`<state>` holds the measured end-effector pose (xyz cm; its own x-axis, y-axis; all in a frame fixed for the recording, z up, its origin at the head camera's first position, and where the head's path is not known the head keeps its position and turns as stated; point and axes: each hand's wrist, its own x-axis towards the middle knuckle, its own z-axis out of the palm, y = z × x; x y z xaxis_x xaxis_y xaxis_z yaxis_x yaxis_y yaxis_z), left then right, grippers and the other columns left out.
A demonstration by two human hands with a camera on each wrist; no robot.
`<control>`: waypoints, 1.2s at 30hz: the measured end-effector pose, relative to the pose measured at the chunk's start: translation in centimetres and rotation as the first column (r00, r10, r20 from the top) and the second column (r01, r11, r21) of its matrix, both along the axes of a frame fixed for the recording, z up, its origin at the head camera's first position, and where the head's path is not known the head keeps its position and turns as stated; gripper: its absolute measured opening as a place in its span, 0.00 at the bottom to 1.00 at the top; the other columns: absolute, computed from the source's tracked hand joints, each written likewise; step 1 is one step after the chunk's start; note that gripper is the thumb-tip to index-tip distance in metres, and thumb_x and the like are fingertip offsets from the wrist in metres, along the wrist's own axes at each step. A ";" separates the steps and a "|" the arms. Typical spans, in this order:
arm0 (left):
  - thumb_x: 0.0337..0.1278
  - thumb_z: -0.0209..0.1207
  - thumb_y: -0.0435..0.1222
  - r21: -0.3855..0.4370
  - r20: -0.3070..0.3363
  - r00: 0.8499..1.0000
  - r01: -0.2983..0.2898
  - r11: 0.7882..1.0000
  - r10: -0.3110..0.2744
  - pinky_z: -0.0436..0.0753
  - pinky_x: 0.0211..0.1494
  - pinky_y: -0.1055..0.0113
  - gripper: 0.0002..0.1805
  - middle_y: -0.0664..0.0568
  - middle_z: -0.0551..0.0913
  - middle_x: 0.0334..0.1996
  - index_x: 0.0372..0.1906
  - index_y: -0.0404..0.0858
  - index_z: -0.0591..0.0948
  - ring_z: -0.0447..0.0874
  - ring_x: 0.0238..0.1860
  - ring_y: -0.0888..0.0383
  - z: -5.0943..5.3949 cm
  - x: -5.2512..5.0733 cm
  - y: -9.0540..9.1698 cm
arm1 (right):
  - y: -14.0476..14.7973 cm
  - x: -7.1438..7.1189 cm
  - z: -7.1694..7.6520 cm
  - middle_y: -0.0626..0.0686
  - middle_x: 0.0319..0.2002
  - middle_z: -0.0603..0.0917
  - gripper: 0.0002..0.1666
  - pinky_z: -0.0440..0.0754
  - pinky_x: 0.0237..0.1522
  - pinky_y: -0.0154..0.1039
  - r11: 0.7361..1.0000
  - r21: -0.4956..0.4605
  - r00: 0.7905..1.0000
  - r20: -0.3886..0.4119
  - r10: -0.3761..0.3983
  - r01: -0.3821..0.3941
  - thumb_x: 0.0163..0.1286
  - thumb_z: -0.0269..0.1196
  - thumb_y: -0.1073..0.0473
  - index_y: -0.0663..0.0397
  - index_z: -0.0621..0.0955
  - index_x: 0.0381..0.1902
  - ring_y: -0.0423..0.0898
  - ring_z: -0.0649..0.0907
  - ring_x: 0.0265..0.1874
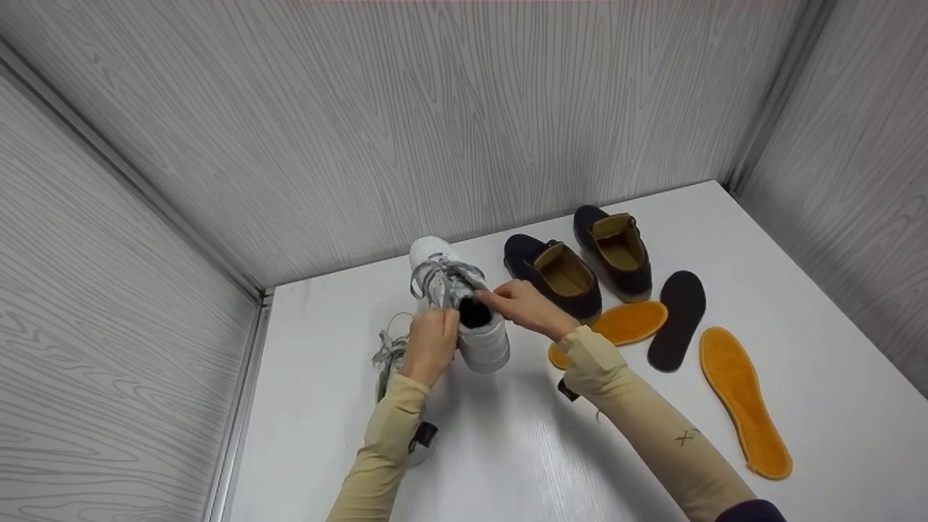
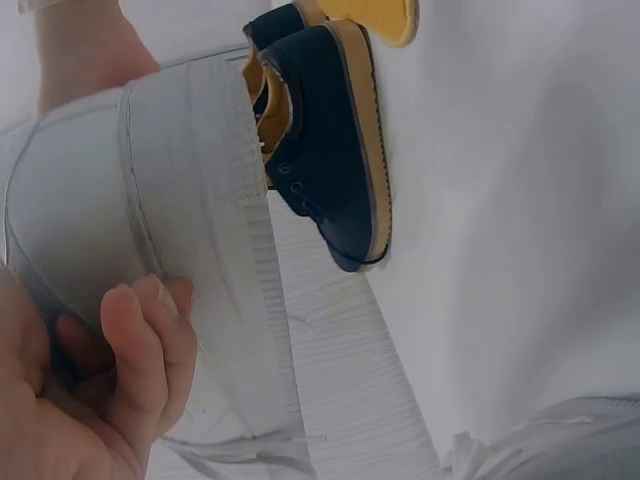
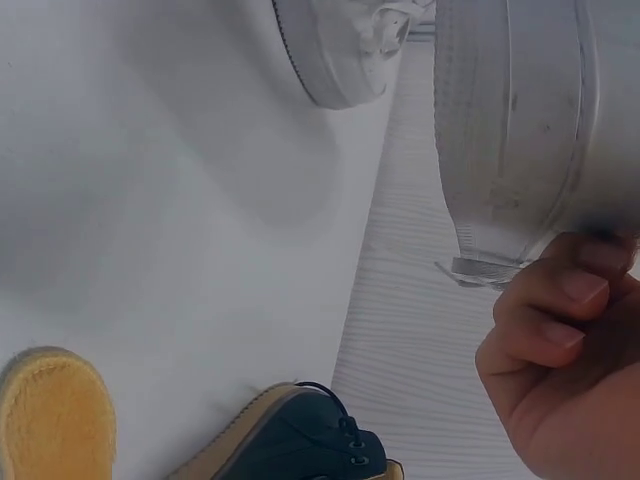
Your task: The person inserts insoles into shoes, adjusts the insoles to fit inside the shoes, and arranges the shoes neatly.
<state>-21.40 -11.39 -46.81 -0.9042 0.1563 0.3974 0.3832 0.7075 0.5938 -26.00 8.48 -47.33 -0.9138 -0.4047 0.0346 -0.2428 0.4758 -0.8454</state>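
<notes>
The fingers of the left hand [image 1: 431,344] curl tightly round the side of a white shoe [image 1: 484,351], and those of the right hand [image 1: 528,304] are bent, pinching the edge of its dark opening (whether rim or tongue, I cannot tell). The shoe is held up above a white table [image 1: 319,406], its laced toe pointing away from the person and its heel nearer. Beige sleeves [image 1: 645,413] cover both forearms. Beside the left forearm, partly hidden by it, a second white shoe [image 1: 420,456] stands on the table. To the right of the held shoe, two navy shoes [image 1: 615,255] with tan linings stand side by side. In front of them lie an orange insole [image 1: 631,323], partly behind the right forearm, a black insole [image 1: 678,319] just beside it, and another orange insole [image 1: 743,402] farther right. Grey wood-grain walls [image 1: 435,130] rise around the table.
</notes>
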 end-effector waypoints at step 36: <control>0.69 0.47 0.31 -0.172 0.080 0.984 0.173 0.970 -0.161 0.76 0.24 0.57 0.21 0.50 0.68 0.14 0.16 0.39 0.68 0.75 0.18 0.45 -7.2 5.6 0.9 | 0.1 8.7 -7.4 0.44 0.14 0.66 0.21 0.65 0.22 0.38 0.968 0.018 0.967 -0.049 -0.250 0.251 0.72 0.50 0.59 0.50 0.70 0.15 0.43 0.68 0.16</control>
<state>-15.76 -10.51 -54.06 -0.8824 0.3699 0.2907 0.4694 0.7333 0.4918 -17.32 8.54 -54.78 -0.9839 -0.1639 0.0716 -0.1510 0.5465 -0.8237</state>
